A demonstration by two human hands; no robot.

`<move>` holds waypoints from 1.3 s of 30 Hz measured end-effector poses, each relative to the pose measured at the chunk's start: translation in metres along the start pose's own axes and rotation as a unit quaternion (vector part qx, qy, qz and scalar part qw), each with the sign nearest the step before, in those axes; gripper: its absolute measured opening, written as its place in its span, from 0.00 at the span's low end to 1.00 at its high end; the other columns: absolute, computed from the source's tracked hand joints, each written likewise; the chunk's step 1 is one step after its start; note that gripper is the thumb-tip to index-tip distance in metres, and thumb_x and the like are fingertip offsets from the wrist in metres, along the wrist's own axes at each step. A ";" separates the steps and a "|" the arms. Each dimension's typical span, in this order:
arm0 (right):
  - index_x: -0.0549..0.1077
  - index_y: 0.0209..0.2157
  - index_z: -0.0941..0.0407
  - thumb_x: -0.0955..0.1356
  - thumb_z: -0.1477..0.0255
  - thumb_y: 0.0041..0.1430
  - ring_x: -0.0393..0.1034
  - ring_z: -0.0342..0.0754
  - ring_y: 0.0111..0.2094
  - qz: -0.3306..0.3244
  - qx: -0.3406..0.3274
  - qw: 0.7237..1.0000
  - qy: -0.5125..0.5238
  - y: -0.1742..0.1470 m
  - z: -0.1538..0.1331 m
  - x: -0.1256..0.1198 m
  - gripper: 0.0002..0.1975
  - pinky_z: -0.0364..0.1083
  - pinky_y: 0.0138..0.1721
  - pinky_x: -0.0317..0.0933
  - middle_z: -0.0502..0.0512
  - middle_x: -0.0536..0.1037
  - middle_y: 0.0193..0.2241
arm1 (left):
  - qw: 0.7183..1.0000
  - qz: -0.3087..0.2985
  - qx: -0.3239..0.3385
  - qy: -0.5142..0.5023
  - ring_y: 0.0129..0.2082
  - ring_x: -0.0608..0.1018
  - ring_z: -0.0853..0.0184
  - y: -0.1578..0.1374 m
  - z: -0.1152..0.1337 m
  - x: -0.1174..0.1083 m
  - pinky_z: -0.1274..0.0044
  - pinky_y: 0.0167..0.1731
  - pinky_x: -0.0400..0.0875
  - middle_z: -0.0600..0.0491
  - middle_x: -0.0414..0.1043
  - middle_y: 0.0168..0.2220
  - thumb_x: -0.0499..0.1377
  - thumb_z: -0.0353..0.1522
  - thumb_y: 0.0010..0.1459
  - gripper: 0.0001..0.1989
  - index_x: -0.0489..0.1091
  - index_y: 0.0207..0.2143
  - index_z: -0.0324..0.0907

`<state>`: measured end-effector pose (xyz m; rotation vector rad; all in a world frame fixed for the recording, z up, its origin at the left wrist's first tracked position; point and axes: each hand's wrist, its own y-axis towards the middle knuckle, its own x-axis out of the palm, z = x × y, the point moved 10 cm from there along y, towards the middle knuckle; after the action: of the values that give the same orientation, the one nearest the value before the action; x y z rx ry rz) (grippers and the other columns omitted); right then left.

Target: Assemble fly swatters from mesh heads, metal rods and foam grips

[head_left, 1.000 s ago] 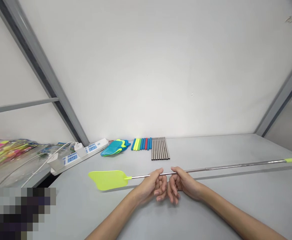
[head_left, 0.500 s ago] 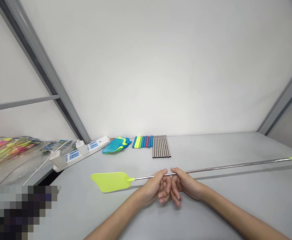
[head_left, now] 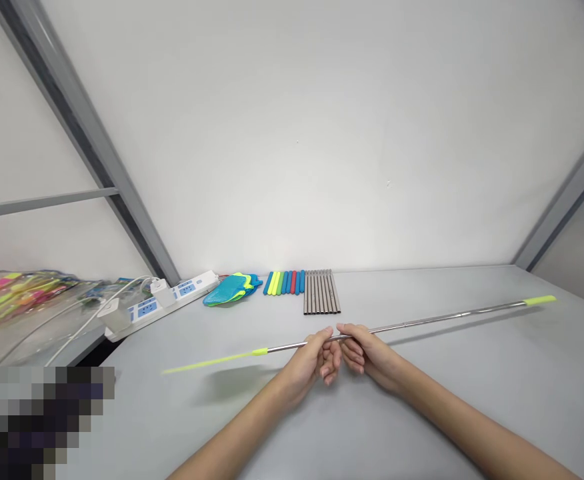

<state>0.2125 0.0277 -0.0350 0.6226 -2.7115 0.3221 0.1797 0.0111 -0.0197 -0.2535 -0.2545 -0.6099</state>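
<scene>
A telescopic fly swatter [head_left: 412,324] with a long silver rod lies across both hands, just above the grey table. Its yellow-green head at the left is seen edge-on as a thin strip, and its yellow-green handle is at the right end. My left hand [head_left: 317,360] grips the rod between thumb and curled fingers, right of the head. Close beside it, my right hand [head_left: 365,350] is closed on the same rod, thumb on top.
Behind my hands, several metal tubes [head_left: 322,292] lie side by side, next to coloured handles [head_left: 285,283] and a stack of swatter heads [head_left: 229,290]. A white power strip [head_left: 199,285] with plugs and cables sits left. Bagged colourful items [head_left: 27,293] lie far left.
The fly swatter has rolled in my hands, so its head went from broad side to edge-on. Its handle end has shortened inward to the left; both hands rose slightly.
</scene>
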 end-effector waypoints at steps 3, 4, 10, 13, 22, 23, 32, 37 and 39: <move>0.53 0.10 0.57 0.62 0.64 0.50 0.48 0.36 0.11 0.003 -0.003 1.000 0.023 -0.001 -0.006 0.000 0.22 0.41 0.17 0.40 0.44 0.53 0.08 | 1.000 0.004 0.025 0.006 0.10 0.57 0.75 0.001 0.004 -0.003 0.80 0.17 0.50 0.60 0.47 0.07 0.43 0.44 0.54 0.22 0.58 0.14 0.39; 0.53 0.10 0.58 0.62 0.64 0.50 0.48 0.36 0.11 0.003 -0.004 1.000 0.029 -0.002 -0.007 0.000 0.21 0.41 0.17 0.40 0.44 0.53 0.08 | 1.000 0.004 0.030 0.006 0.10 0.57 0.75 0.001 0.005 -0.004 0.80 0.17 0.50 0.60 0.48 0.07 0.44 0.44 0.54 0.22 0.58 0.15 0.39; 0.54 0.10 0.57 0.60 0.64 0.52 0.49 0.38 0.12 0.013 -0.028 0.999 0.042 0.000 -0.012 -0.011 0.21 0.42 0.18 0.42 0.45 0.52 0.09 | 0.999 0.012 0.037 -0.006 0.11 0.58 0.74 0.002 0.008 -0.010 0.80 0.17 0.50 0.60 0.48 0.08 0.43 0.42 0.54 0.21 0.58 0.14 0.39; 0.53 0.09 0.57 0.61 0.66 0.51 0.47 0.37 0.11 0.048 -0.068 0.994 0.069 0.004 -0.022 -0.029 0.22 0.42 0.17 0.40 0.44 0.49 0.07 | 0.998 0.039 0.049 -0.020 0.11 0.59 0.74 0.001 0.012 -0.022 0.79 0.18 0.52 0.60 0.47 0.08 0.43 0.40 0.54 0.21 0.57 0.14 0.39; 0.52 0.07 0.56 0.60 0.67 0.51 0.48 0.38 0.09 0.091 -0.097 0.988 0.076 0.008 -0.030 -0.050 0.23 0.42 0.16 0.39 0.45 0.48 0.06 | 0.995 0.082 0.064 -0.010 0.11 0.59 0.74 0.002 0.019 -0.037 0.79 0.18 0.52 0.59 0.48 0.08 0.43 0.39 0.53 0.21 0.57 0.12 0.39; 0.52 0.07 0.56 0.60 0.67 0.51 0.48 0.38 0.09 0.089 -0.098 0.989 0.065 0.008 -0.030 -0.049 0.23 0.42 0.16 0.39 0.45 0.48 0.05 | 0.994 0.087 0.065 -0.010 0.11 0.58 0.74 0.002 0.020 -0.038 0.80 0.18 0.52 0.59 0.48 0.08 0.43 0.39 0.53 0.21 0.57 0.12 0.39; 0.62 0.08 0.59 0.53 0.64 0.56 0.57 0.41 0.12 -0.072 -0.067 0.995 -0.037 0.002 -0.024 -0.018 0.27 0.43 0.20 0.49 0.49 0.58 0.08 | 0.999 -0.028 0.016 -0.003 0.14 0.62 0.73 0.000 0.010 -0.016 0.79 0.19 0.56 0.55 0.57 0.11 0.40 0.40 0.54 0.22 0.62 0.18 0.37; 0.63 0.09 0.60 0.50 0.64 0.56 0.59 0.42 0.13 -0.128 -0.028 0.991 -0.028 0.000 -0.010 -0.005 0.28 0.44 0.21 0.51 0.50 0.59 0.09 | 0.997 -0.073 -0.023 0.010 0.14 0.63 0.73 -0.002 -0.007 -0.002 0.79 0.19 0.58 0.54 0.61 0.13 0.37 0.42 0.55 0.24 0.63 0.22 0.37; 0.63 0.09 0.60 0.49 0.64 0.56 0.59 0.42 0.13 -0.137 -0.020 0.990 -0.027 -0.001 -0.007 -0.002 0.29 0.44 0.21 0.52 0.50 0.60 0.10 | 0.997 -0.079 -0.021 0.013 0.14 0.64 0.73 -0.003 -0.006 0.000 0.79 0.20 0.58 0.54 0.62 0.14 0.37 0.42 0.55 0.24 0.63 0.22 0.36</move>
<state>0.2162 0.0299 -0.0289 0.9896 -2.6301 0.1817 0.1789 0.0067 -0.0249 -0.2670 -0.2384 -0.7761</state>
